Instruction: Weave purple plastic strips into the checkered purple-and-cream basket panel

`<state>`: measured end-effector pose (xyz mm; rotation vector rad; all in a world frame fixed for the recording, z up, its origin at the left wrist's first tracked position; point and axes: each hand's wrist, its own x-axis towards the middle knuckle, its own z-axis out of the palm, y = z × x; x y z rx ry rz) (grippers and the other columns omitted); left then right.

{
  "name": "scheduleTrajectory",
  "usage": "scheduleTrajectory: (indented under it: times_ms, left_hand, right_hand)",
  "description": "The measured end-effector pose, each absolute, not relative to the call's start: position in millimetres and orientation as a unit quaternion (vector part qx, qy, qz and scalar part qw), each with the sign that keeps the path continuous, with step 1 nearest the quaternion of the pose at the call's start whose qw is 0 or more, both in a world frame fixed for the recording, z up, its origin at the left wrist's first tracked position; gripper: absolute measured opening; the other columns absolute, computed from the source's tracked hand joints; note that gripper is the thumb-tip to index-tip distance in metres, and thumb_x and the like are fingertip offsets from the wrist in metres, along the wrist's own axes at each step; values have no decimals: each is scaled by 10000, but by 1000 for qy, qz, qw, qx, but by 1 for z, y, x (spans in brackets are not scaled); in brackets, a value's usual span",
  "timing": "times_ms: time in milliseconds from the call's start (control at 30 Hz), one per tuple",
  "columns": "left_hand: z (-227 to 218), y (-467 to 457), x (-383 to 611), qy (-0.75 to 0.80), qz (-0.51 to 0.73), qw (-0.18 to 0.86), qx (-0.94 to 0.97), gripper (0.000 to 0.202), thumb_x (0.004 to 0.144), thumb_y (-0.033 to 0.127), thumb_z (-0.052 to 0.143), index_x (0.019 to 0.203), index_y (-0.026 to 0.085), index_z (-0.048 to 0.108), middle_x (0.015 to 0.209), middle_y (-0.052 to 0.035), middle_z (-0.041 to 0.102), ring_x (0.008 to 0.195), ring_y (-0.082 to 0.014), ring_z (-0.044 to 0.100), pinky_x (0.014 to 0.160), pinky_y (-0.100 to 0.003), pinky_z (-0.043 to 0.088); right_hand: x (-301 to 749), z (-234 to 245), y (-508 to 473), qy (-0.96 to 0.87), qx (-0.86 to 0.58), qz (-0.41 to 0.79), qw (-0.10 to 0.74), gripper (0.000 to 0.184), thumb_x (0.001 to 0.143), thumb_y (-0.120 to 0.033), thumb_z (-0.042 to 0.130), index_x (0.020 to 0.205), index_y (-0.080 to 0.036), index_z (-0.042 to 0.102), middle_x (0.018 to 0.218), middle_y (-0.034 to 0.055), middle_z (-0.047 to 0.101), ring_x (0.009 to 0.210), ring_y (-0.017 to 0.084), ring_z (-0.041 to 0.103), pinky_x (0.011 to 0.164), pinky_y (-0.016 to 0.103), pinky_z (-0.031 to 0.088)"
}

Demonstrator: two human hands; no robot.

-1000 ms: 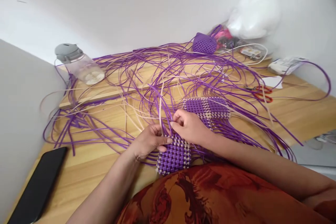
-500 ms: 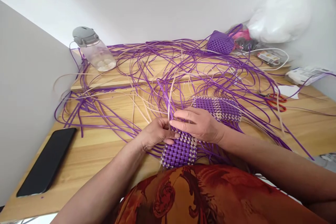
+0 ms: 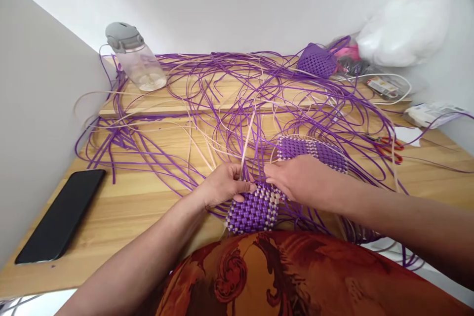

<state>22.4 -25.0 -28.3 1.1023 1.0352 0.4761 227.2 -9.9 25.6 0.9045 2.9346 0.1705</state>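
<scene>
Fingers of the left hand (image 3: 222, 186) are clamped on the far left edge of a purple-and-cream woven panel (image 3: 250, 215), thumb on top; those of the right hand (image 3: 296, 177) are bunched together at its far right corner, though I cannot tell whether they grip a strand. The panel lies on the body side of both sets of fingertips, just short of the rust-patterned garment (image 3: 237, 276), and its long axis seems to run away from the body, leaning a little right (the left hand covers part of that side, so take it loosely). Both hands are at its edge, so neither is clearly nearer. A pale strip (image 3: 248, 139) stands up beside the left fingertips. A phone (image 3: 61, 215) lies well to the left; a second woven panel (image 3: 296, 147) sits just beyond the right hand, orange-handled scissors (image 3: 387, 141) farther right. Farther back stands a grey-lidded bottle (image 3: 142, 66)
</scene>
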Motion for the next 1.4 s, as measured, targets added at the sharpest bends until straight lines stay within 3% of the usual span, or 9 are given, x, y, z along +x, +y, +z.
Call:
scheduleTrajectory:
  times_ms: [200,400,533,700,867,967,1100,1233,1400]
  left_hand:
    - [-31,-24,21,454,215,715,487,187,657,231,702,778,129,602,690,24,555,574,-56,485,488,-142,454]
    - [-33,-24,23,457,227,721,468,250,629,248,738,806,124,611,723,12,580,602,-62,508,512,-151,447]
    - [-33,-24,23,443,233,728,468,263,611,270,760,798,130,638,717,20,582,596,-59,495,517,-160,434]
    - [-27,-24,23,427,228,740,467,264,610,271,766,811,134,663,727,18,593,607,-65,499,526,-166,422]
    - [-23,-24,23,406,237,744,476,253,598,257,783,754,131,630,649,37,563,535,-51,453,492,-164,394]
    - [-22,-25,24,412,240,736,480,231,603,229,773,734,125,614,619,44,543,522,-49,445,479,-159,383]
    - [-20,-27,24,421,242,730,480,211,600,205,759,726,122,612,620,45,538,522,-47,442,480,-155,387]
    - [-20,-28,24,424,248,727,480,204,618,211,740,769,132,627,659,37,566,547,-51,465,495,-153,403]
    - [-21,-29,24,456,241,716,471,266,602,285,765,790,138,647,691,19,599,593,-74,515,525,-175,436]
  right_hand:
    - [236,26,8,970,188,143,-55,156,899,-200,489,1014,-181,592,921,31,668,786,170,592,680,311,402]
    - [239,23,39,964,-4,218,-149,182,910,-199,491,1032,-202,626,1121,7,644,1053,167,554,903,333,449]
    - [231,24,47,961,-65,213,-161,192,896,-242,529,1061,-225,625,1170,-2,622,1163,182,519,943,335,473]
    - [228,36,51,965,-110,183,-155,100,854,-249,587,925,-235,656,1164,-31,619,1248,238,462,949,343,466]
    - [232,37,57,966,-93,201,-129,148,887,-201,522,965,-218,647,1133,-16,641,1116,198,537,885,345,429]
    - [226,31,47,983,27,161,-81,157,876,-167,489,902,-169,644,938,39,673,896,180,582,769,329,408]
    - [210,34,20,958,281,-50,26,203,854,-205,470,713,-146,603,644,37,614,596,129,541,582,271,363]
    - [200,38,10,799,460,-382,63,171,839,-262,483,753,-164,594,601,5,636,454,86,545,457,197,360]
    - [205,27,15,734,515,-441,28,161,774,-292,570,792,-162,663,528,6,616,443,97,557,425,179,381]
